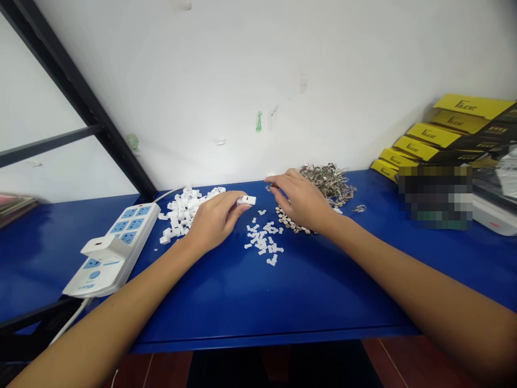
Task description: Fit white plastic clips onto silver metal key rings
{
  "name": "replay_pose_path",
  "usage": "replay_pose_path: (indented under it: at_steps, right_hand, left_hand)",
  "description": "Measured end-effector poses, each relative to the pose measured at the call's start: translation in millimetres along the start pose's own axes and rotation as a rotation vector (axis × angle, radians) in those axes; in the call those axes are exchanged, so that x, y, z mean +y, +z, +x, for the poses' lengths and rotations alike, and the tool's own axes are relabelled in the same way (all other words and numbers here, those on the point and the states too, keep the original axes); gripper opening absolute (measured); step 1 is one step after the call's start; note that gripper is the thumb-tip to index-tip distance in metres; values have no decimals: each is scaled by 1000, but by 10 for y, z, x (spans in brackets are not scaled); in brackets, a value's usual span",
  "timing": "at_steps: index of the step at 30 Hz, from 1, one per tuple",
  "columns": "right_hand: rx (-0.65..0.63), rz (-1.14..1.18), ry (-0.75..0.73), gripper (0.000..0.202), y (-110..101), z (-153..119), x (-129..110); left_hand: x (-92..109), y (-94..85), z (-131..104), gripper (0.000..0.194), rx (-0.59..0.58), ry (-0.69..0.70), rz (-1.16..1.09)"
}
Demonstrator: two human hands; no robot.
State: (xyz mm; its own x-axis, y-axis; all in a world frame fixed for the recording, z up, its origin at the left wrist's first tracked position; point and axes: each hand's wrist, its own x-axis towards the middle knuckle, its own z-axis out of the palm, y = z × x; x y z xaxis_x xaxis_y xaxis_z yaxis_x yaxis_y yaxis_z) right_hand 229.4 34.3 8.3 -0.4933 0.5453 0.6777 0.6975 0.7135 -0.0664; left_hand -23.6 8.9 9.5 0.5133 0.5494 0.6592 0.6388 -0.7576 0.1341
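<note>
Between the thumb and fingers of my left hand (216,218) is a small white plastic housing (247,200) with a dark slot. My right hand (299,198) is bent in a pinch, with something small and too unclear to name at its fingertips. Behind it lies a tangled heap of metal parts with wires (329,183). Round metal discs (297,225) lie under and beside that hand. White housings (181,210) are piled left of my left hand. Small flat white pieces (264,240) are scattered on the blue table between the hands.
A white power strip (139,237) with a plugged-in adapter (107,248) and cable stands at the left, near a black metal frame (81,86). Yellow and black boxes (434,134) are stacked at the right. The blue table (283,307) meets a white wall (242,81).
</note>
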Motion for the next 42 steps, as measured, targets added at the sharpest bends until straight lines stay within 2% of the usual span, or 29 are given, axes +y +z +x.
replay_pose_path:
  at_steps: [42]
  right_hand:
    - [-3,11,3,38,0,-2,25]
  left_hand:
    - [11,13,-2,27,-6,32,-12]
